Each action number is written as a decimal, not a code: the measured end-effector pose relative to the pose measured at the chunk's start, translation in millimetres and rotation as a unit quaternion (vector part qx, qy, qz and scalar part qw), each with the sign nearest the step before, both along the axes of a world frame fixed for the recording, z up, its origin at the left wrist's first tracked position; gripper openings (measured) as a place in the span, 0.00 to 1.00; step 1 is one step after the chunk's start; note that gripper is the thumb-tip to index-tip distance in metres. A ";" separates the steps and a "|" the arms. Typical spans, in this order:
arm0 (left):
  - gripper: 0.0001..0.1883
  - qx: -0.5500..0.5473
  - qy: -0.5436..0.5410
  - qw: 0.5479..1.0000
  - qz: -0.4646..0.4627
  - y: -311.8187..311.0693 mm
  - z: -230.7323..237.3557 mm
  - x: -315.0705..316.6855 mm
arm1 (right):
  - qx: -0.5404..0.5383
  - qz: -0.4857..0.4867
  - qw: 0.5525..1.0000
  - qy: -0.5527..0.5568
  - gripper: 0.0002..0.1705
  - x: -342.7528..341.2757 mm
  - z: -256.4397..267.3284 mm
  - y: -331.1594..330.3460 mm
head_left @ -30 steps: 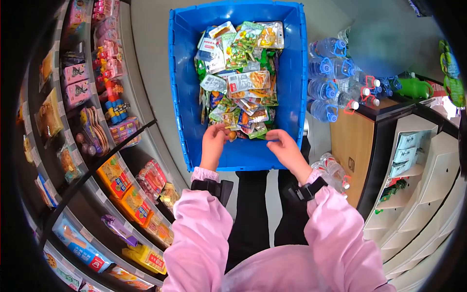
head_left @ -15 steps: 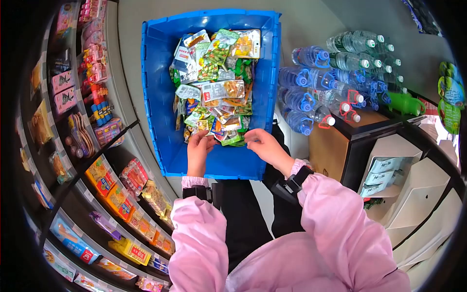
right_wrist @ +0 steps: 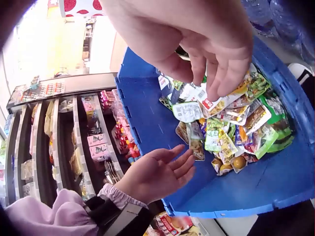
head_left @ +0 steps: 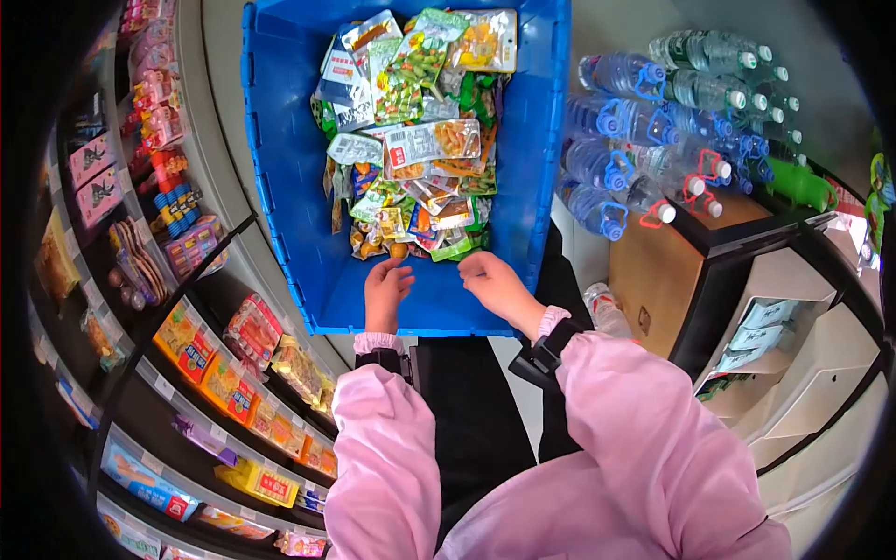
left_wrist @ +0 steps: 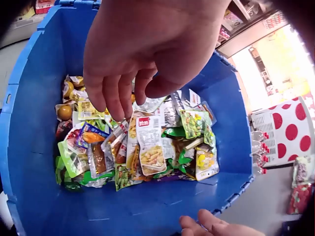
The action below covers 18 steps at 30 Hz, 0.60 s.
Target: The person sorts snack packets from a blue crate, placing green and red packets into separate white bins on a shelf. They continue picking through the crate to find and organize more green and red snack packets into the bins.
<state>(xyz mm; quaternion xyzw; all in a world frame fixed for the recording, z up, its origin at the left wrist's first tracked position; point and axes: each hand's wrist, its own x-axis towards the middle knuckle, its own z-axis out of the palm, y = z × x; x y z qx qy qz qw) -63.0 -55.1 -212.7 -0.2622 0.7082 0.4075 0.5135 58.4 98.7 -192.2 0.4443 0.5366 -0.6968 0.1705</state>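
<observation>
Blue plastic forms the deep rectangular crate (head_left: 280, 168) before me, and a heap of glossy multicoloured snack packets (head_left: 415, 145) lies on its floor. My left grip (head_left: 382, 297) hangs over the crate's near end, fingers loosely bent and holding nothing, just beside a small packet of round orange-brown pieces (head_left: 399, 251). My right grip (head_left: 499, 291), well apart from the left, is likewise relaxed and free of any packet, near a bright green packet (head_left: 457, 246) at the heap's near edge. Clear plastic bottles with blue handles (head_left: 590, 165) cluster right of the crate; dark, snack-filled shelves (head_left: 163, 385) curve along the left.
</observation>
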 end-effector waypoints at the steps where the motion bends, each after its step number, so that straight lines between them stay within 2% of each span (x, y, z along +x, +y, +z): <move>1: 0.16 0.001 -0.008 1.000 -0.007 -8.2 -9.1 2.7 | -0.001 -0.005 1.000 -0.011 0.13 -2.3 -7.2 -13.6; 3: 0.16 0.008 -0.017 1.000 -0.015 -20.3 -29.5 4.1 | -0.044 -0.038 0.996 -0.067 0.15 -8.2 -23.1 -37.3; 6: 0.16 0.020 -0.028 0.999 -0.028 -27.7 -54.4 -0.5 | -0.046 -0.022 0.990 -0.129 0.20 -6.1 -80.9 -68.2; 7: 0.16 0.019 -0.034 0.999 -0.027 -25.4 -59.0 -2.0 | 0.006 -0.043 0.989 -0.138 0.22 -8.4 -90.6 -72.8; 8: 0.16 0.019 -0.040 0.999 -0.027 -22.6 -65.9 -3.4 | 0.109 -0.093 0.980 -0.139 0.17 -11.1 -109.0 -80.8; 10: 0.17 0.040 -0.083 0.995 -0.023 -19.1 -85.2 -2.3 | 0.089 -0.160 0.966 -0.185 0.18 -20.7 -125.3 -65.9; 12: 0.17 0.060 -0.121 0.990 -0.036 -7.3 -100.6 1.8 | 0.176 -0.177 0.947 -0.202 0.18 -4.0 -181.9 -70.0; 13: 0.17 0.062 -0.123 0.990 -0.041 -4.0 -111.8 8.3 | 0.191 -0.166 0.941 -0.226 0.19 -2.7 -190.4 -65.4; 14: 0.17 0.063 -0.126 0.989 -0.046 0.2 -122.1 15.5 | 0.193 -0.115 0.937 -0.267 0.23 -2.6 -198.9 -61.4; 16: 0.18 0.073 -0.131 0.987 -0.055 7.7 -139.4 27.1 | 0.214 -0.078 0.928 -0.296 0.32 -6.9 -205.4 -60.2; 18: 0.18 0.088 -0.138 0.985 -0.057 12.1 -151.8 36.5 | 0.269 -0.046 0.922 -0.274 0.35 -5.9 -214.4 -62.1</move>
